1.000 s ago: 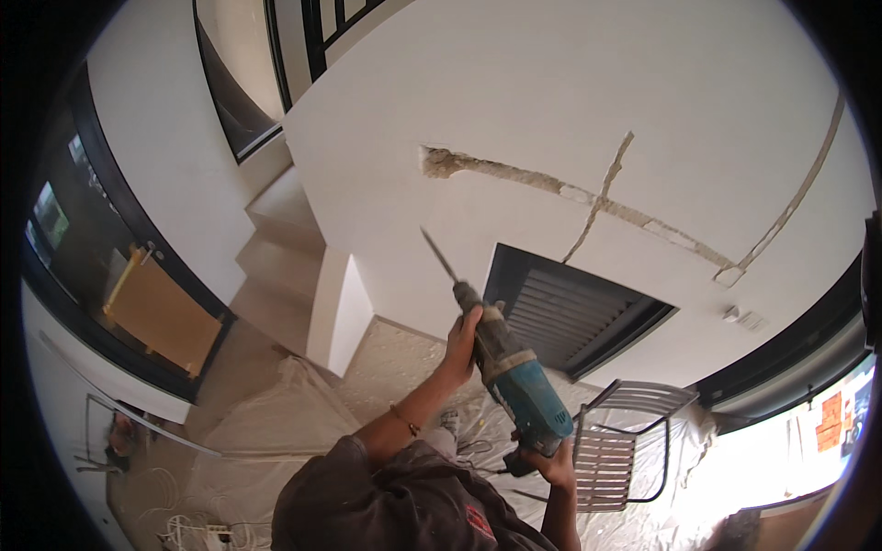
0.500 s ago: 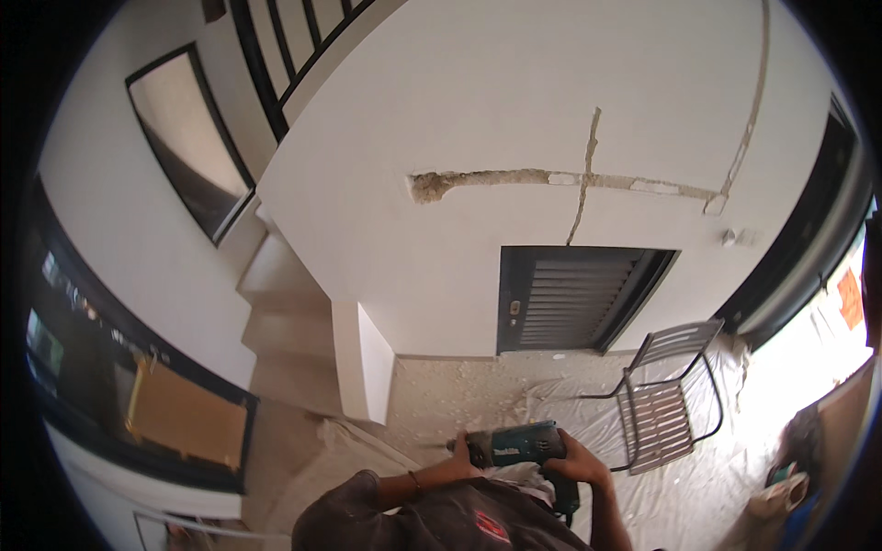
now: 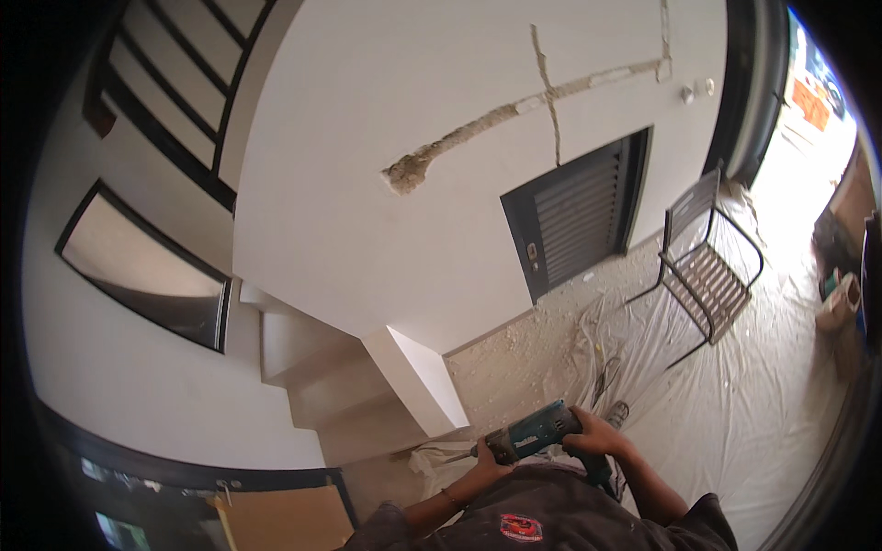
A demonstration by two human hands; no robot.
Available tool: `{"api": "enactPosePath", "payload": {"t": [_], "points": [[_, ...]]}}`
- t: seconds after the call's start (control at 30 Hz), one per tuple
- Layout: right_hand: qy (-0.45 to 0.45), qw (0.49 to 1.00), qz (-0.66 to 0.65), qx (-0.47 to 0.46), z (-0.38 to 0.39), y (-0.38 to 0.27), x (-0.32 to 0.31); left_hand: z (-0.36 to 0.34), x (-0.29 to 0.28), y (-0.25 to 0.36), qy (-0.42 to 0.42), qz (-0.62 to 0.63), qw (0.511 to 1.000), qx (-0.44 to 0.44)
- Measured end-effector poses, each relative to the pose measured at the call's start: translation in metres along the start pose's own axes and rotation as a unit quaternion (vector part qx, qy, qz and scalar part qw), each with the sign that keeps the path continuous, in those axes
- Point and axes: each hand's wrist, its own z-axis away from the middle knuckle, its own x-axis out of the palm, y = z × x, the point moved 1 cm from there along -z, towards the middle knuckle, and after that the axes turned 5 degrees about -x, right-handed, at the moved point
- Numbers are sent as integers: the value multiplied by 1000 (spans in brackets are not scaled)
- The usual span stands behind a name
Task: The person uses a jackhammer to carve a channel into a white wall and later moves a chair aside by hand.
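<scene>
At the lower middle I hold a teal and black power drill (image 3: pixel 535 430) level across my body, its long bit (image 3: pixel 459 456) pointing left. My left hand (image 3: pixel 495 461) is wrapped round the drill's front end, and my right hand (image 3: pixel 596 434) grips its rear handle. A dark cable (image 3: pixel 604 380) lies on the sheeting near my shoe (image 3: pixel 617 415). Above, a rough chiselled channel (image 3: pixel 487 122) crosses the white wall (image 3: pixel 386 257), with a thinner vertical cut (image 3: pixel 537 55) through it.
Steps (image 3: pixel 335 376) with a white side block (image 3: pixel 418 376) stand left of the wall. A slatted metal chair (image 3: pixel 707 285) sits on plastic sheeting (image 3: pixel 763 395) before a dark louvred door (image 3: pixel 574 216). A glazed door (image 3: pixel 156 496) is lower left; clutter (image 3: pixel 841 298) lines the right edge.
The drill has come down from a raised diagonal to lying level at my waist, its bit now pointing left. The view has also swung, moving the chair up and rightward.
</scene>
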Motion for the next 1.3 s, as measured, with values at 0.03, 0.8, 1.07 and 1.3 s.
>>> {"api": "enactPosePath", "payload": {"t": [0.03, 0.8, 1.07, 1.3], "points": [[18, 1000, 8, 4, 4, 1, 6, -1, -6, 2, -7, -19, 1000, -8], [175, 970, -111, 127, 86, 7, 20, 3, 19, -9, 5, -186, 981, -53], [179, 973, -98, 110, 89, 22, 13, 37, 57, -24, -24, -180, 982, -45], [184, 977, -59, 89, 81, 30, 20, -16, 25, -9, -98, -186, 974, -80]]}}
